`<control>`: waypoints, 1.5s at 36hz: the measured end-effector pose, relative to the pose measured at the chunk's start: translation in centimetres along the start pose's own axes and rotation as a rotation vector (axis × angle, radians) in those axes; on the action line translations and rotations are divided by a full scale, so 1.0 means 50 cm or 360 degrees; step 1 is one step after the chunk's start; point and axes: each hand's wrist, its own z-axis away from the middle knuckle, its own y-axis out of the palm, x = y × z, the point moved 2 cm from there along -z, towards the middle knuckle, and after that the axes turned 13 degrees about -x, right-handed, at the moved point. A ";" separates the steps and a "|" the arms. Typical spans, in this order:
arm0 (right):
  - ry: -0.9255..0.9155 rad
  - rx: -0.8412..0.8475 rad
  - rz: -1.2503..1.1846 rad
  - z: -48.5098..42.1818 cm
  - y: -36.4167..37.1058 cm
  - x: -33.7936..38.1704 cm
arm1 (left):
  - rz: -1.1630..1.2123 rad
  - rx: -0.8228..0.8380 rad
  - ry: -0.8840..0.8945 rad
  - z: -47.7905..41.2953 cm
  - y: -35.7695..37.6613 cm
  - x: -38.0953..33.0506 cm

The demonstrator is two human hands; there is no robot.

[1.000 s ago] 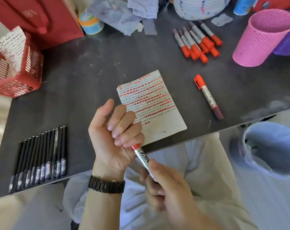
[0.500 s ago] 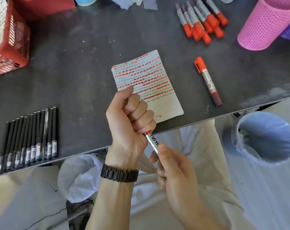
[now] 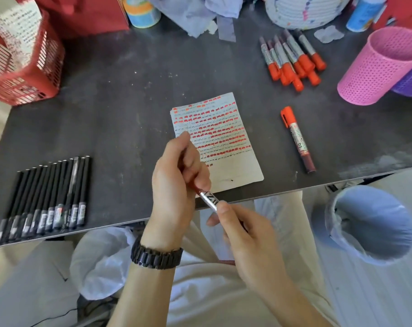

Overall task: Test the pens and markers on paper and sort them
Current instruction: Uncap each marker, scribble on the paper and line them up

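The left hand (image 3: 176, 178) is curling its fingers tight around the capped end of a marker (image 3: 208, 198), while the right hand (image 3: 242, 234) is pinching the barrel, both at the table (image 3: 120, 109) edge. Just beyond is lying the test paper (image 3: 226, 138), and a loose orange-capped marker (image 3: 297, 139) is lying to its right.

Dark table (image 3: 120, 109), scribbled paper (image 3: 223, 138), orange markers (image 3: 292, 60), black pens (image 3: 47, 197), red basket (image 3: 23, 74)

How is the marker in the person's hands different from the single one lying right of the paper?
The held marker is off the table, gripped at both ends by the left hand and right hand; the lone marker lies flat, untouched. The held marker's cap end is hidden in the fist; the lone marker's orange cap shows, fitted on. Both have printed grey barrels.
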 end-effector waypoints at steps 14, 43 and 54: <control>-0.0261 0.0056 0.0352 -0.081 -0.078 0.023 | -0.0963 0.0162 0.0517 -0.011 -0.052 0.018; -0.0240 -0.0799 0.1109 -0.281 -0.252 0.047 | -0.2388 -0.0184 0.1029 -0.160 -0.122 0.025; -0.0314 -0.0761 0.1150 -0.283 -0.254 0.042 | -0.2380 -0.0193 0.1047 -0.162 -0.125 0.030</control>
